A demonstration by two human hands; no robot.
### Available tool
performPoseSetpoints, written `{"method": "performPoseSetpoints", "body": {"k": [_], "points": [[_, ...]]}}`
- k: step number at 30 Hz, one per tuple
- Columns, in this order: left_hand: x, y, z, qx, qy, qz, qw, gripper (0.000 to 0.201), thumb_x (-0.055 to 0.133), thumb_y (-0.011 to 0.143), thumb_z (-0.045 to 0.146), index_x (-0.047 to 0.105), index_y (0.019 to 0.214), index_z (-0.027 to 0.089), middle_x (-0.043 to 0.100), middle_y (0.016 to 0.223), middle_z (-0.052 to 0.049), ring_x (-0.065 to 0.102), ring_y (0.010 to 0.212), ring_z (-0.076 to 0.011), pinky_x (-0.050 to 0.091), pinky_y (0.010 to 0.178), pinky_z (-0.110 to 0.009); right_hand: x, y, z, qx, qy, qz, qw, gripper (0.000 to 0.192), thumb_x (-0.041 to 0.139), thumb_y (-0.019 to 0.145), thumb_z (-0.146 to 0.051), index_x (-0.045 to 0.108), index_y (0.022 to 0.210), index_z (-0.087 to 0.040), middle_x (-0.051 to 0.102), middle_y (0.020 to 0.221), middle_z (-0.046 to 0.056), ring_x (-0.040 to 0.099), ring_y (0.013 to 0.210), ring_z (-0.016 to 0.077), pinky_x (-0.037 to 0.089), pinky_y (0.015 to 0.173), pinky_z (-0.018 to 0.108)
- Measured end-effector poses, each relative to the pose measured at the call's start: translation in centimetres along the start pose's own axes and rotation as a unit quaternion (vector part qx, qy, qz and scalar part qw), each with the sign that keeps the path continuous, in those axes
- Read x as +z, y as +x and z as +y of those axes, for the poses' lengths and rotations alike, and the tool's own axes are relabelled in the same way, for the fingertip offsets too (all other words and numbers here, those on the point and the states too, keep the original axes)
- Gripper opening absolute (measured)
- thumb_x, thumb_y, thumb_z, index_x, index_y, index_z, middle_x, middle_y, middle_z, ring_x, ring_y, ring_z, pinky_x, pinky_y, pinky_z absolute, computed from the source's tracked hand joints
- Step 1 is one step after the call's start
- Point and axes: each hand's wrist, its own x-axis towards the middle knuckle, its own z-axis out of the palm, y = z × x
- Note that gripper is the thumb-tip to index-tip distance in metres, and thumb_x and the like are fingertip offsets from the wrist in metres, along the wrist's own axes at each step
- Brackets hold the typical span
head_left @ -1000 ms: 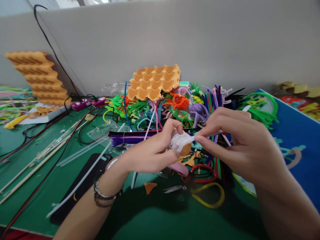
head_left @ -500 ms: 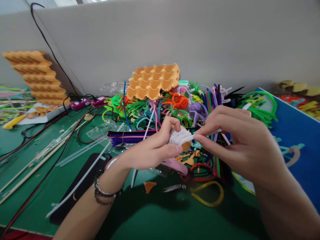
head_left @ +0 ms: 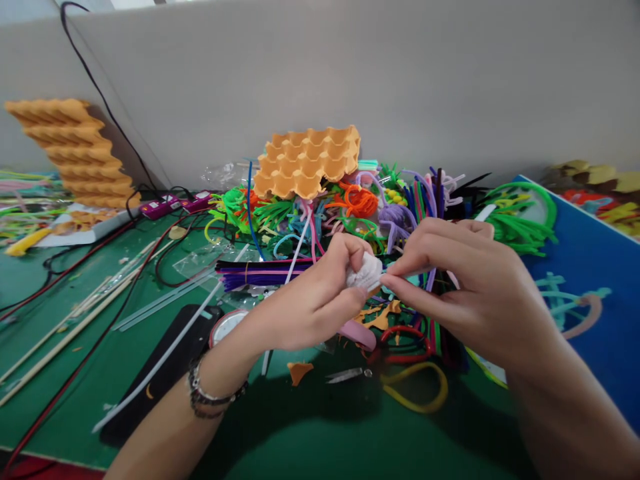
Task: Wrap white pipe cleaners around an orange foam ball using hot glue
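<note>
My left hand (head_left: 315, 303) is closed around a small piece wrapped in white pipe cleaner (head_left: 365, 272), with a bit of orange egg carton showing at its lower edge. Thumb and forefinger of my right hand (head_left: 475, 300) pinch the white pipe cleaner right beside the wrapped piece. A white tip (head_left: 485, 213) sticks out behind my right knuckles. Beneath the hands lie torn orange carton scraps (head_left: 383, 315), red-handled scissors (head_left: 405, 343) and a pink roll (head_left: 359, 335). Small metal snips (head_left: 345, 375) lie nearer to me, beside a yellow loop (head_left: 420, 393).
An orange egg carton (head_left: 310, 160) rests on a heap of coloured pipe cleaners (head_left: 280, 217). Another carton (head_left: 75, 150) leans on the wall at left. A black phone (head_left: 155, 373), wooden sticks (head_left: 75, 327) and cables lie left; a blue board (head_left: 590, 267) is at right.
My right hand has moved slightly left, closer to the wrapped piece. The left hand has turned the piece a little, and less free white pipe cleaner shows between the hands.
</note>
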Motion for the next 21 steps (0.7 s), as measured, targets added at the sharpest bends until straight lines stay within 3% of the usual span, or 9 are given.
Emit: {"method": "performPoseSetpoints", "body": {"k": [11, 15, 21], "points": [[0.2, 0.1, 0.0, 0.008, 0.045, 0.013, 0.999, 0.014, 0.035, 0.085, 0.014, 0.024, 0.082, 0.022, 0.041, 0.102, -0.005, 0.036, 0.07, -0.0117, 0.034, 0.064, -0.027, 0.2, -0.1, -0.2, 0.011, -0.022, -0.01, 1.0, 0.014, 0.056, 0.081, -0.021, 0.052, 0.068, -0.021, 0.056, 0.068, -0.003, 0.052, 0.067, 0.0129, 0.026, 0.063, 0.033], [0.0, 0.2, 0.0, -0.008, -0.054, 0.002, 0.999, 0.016, 0.035, 0.081, 0.011, 0.024, 0.08, 0.022, 0.04, 0.099, -0.003, 0.037, 0.074, -0.0118, 0.037, 0.066, -0.025, -0.2, 0.1, 0.2, 0.018, 0.061, -0.004, 0.998, 0.006, 0.057, 0.079, -0.018, 0.056, 0.076, -0.022, 0.058, 0.071, -0.002, 0.054, 0.067, 0.0124, 0.035, 0.06, 0.031], [-0.4, 0.4, -0.5, -0.036, -0.221, -0.047, 0.973, 0.013, 0.036, 0.079, 0.015, 0.025, 0.079, 0.022, 0.039, 0.104, -0.002, 0.041, 0.083, -0.0122, 0.04, 0.07, -0.026, -0.8, 0.3, 0.9, -0.021, 0.091, 0.017, 0.995, 0.016, 0.054, 0.079, -0.009, 0.059, 0.081, -0.024, 0.058, 0.078, 0.001, 0.056, 0.07, 0.0117, 0.042, 0.058, 0.027]]}}
